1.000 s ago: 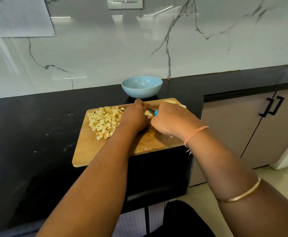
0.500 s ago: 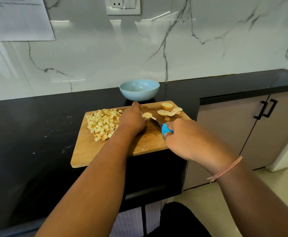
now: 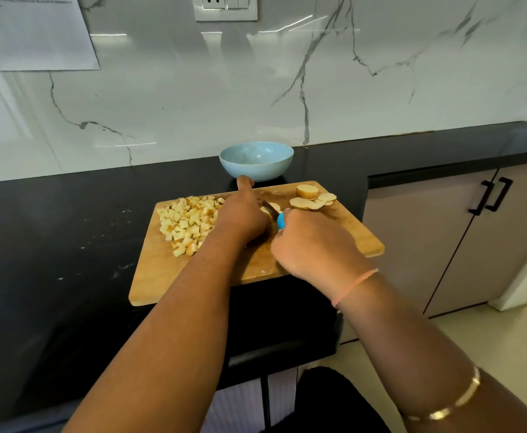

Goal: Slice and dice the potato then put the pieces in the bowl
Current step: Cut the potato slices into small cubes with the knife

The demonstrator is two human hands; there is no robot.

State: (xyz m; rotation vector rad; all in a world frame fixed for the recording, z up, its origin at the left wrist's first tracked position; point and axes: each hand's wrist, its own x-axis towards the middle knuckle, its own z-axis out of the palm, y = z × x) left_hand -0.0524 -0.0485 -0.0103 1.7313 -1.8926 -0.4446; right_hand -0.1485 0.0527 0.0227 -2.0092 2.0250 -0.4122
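Since half a second ago the right hand point(image 3: 315, 245) has moved in from the right toward the left hand point(image 3: 243, 217), and the knife point(image 3: 280, 220) now crosses the potato slice point(image 3: 273, 207) instead of only touching it with its tip. Both forearms reach forward over the counter edge. The left hand is knuckled over, its index finger stretched straight toward the bowl, the other fingers curled down on the slice; their tips are hidden under the hand. The right hand's fingers are wrapped tightly round the knife's blue handle, the dark blade angled up and left into the slice.

One wooden cutting board point(image 3: 343, 232) lies on the black countertop point(image 3: 68, 245). On its left side sits one heap of potato dice point(image 3: 187, 221), too many to count, pale yellow with browned edges. At the far right corner lie one potato end piece point(image 3: 307, 191) and about three thin round slices point(image 3: 299, 202), overlapping. One light blue bowl point(image 3: 256, 171) stands just behind the board, nothing visible inside.
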